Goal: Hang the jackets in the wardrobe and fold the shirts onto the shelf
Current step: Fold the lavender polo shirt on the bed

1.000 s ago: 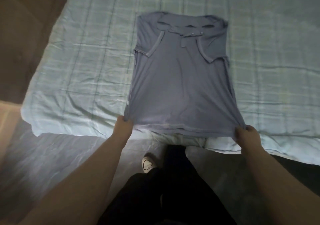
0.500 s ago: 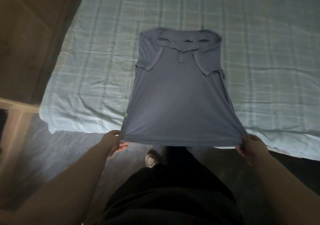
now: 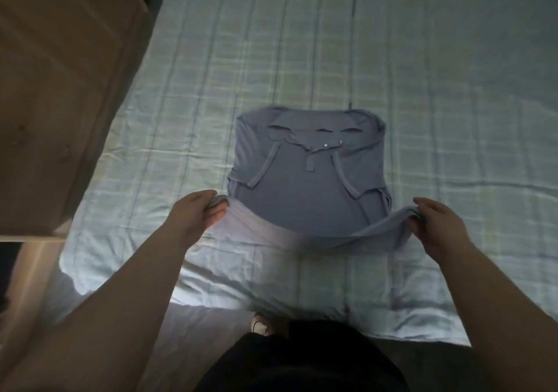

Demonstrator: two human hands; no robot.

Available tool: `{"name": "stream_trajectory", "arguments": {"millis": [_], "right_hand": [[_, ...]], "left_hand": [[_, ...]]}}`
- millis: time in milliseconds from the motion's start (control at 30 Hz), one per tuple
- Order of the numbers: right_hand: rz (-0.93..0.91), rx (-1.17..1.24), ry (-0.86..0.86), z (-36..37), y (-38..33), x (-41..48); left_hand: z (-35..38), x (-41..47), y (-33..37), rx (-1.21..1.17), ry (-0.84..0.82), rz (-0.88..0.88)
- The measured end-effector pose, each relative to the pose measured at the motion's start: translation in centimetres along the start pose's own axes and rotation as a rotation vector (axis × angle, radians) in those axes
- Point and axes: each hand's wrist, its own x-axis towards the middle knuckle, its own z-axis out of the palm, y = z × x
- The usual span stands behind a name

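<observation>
The lifted hem of the shirt (image 3: 308, 186) is just a smeared blur, so its edge can't really be made out. Both hem corners vanish inside the fingers of the left hand (image 3: 196, 213) and right hand (image 3: 437, 225). Below the shirt, a pale shoe (image 3: 261, 326) is half covered by dark trousers (image 3: 296, 361). Left of the shirt, the wooden furniture (image 3: 60, 90) gets chopped by the frame, and beyond the shirt the bed sheet (image 3: 422, 90) runs off too.

A plain slate-blue shirt (image 3: 305, 192) is showing two pale buttons (image 3: 325, 144) against a light blue bedsheet (image 3: 302, 59) that is carrying a faint checked pattern. A tan wooden cabinet (image 3: 54, 90) is filling ten o'clock; black trousers (image 3: 302, 364) and a white shoe (image 3: 260, 326) are showing at six o'clock.
</observation>
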Motion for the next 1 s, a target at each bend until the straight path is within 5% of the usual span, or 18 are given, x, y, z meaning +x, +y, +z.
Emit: {"name": "stream_trajectory", "arguments": {"millis": [300, 500, 667, 767, 867, 1000], "right_hand": [[-0.092, 0.015, 0.029, 9.3, -8.7, 14.4], [-0.250, -0.029, 0.118, 15.5, -9.2, 25.1], [-0.306, -0.128, -0.007, 18.2, -7.1, 28.9], [-0.377, -0.095, -0.048, 17.8, -5.8, 29.5], [-0.558, -0.315, 0.163, 18.5, -4.8, 28.1], [-0.726, -0.725, 0.133, 18.6, -2.2, 25.0]], "left_hand": [[6.4, 14.5, 9.2, -0.293, 0.047, -0.001], [11.0, 26.0, 11.1, -0.290, -0.035, 0.057], [13.1, 31.4, 9.3, -0.213, -0.047, 0.138], [13.4, 31.8, 8.0, 0.014, -0.012, 0.302], [13.6, 31.3, 6.6, 0.278, -0.031, 0.454], [12.7, 29.9, 4.2, 0.892, -0.028, 0.789]]}}
